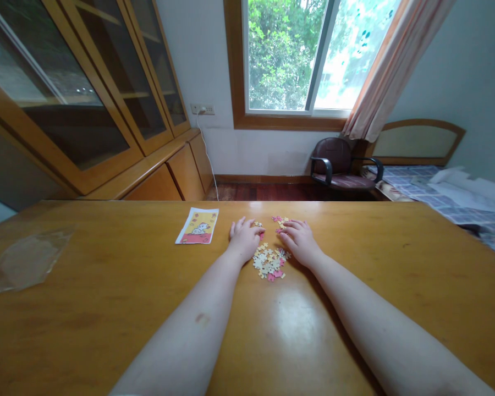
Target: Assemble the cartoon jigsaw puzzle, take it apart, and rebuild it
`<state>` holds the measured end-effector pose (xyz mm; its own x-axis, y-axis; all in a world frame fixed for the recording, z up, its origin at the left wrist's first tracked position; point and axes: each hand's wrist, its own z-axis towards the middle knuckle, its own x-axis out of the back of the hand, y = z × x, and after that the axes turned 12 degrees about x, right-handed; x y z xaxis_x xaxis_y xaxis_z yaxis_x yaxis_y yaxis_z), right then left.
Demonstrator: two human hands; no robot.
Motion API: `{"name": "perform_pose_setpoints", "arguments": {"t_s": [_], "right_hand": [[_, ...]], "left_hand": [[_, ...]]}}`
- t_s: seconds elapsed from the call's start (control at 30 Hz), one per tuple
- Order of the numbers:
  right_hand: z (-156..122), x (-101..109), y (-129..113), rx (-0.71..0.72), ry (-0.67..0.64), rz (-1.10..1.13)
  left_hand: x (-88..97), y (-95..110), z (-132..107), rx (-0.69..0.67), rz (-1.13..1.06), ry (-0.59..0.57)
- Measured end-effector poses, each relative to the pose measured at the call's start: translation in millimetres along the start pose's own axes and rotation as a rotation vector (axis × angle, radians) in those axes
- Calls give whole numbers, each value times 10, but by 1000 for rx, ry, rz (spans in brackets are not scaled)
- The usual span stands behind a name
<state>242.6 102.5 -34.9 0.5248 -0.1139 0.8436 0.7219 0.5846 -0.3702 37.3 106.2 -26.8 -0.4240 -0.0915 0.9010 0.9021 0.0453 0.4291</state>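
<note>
A loose pile of small jigsaw puzzle pieces (267, 263), pale, yellow and pink, lies on the wooden table (148, 308) between my forearms. My left hand (245, 240) rests at the pile's upper left with fingers spread, touching or covering a few pieces by its thumb. Opposite it, my right hand (300, 240) lies with fingers apart beside a smaller group of pink and yellow pieces (279, 220). Some pieces may be hidden under the fingers. Left of my left hand is a picture card (198, 226) showing a white animal on yellow and pink.
A clear plastic bag (27, 258) lies flat at the table's left. Beyond the far edge stand a glass-door cabinet (148, 146), a maroon armchair (340, 165) and a bed (421, 184). A white cord (207, 151) hangs from a wall socket.
</note>
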Motion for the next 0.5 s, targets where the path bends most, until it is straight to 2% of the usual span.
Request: {"name": "perform_pose_setpoints", "arguments": {"t_s": [0.07, 0.13, 0.2, 0.33, 0.43, 0.5], "right_hand": [[-1, -2, 3, 1, 1, 5], [-5, 0, 6, 5, -1, 9], [-7, 5, 7, 4, -2, 13], [-7, 19, -10, -4, -17, 10], [-5, 27, -44, 15, -66, -21], [-3, 27, -70, 32, -107, -42]], "left_hand": [[35, 4, -4, -16, -38, 64], [90, -5, -5, 80, -73, 177], [141, -19, -6, 155, -79, 190], [170, -43, 4, 175, -96, 213], [110, -59, 25, 132, -119, 217], [47, -69, 40, -12, -95, 125]]}}
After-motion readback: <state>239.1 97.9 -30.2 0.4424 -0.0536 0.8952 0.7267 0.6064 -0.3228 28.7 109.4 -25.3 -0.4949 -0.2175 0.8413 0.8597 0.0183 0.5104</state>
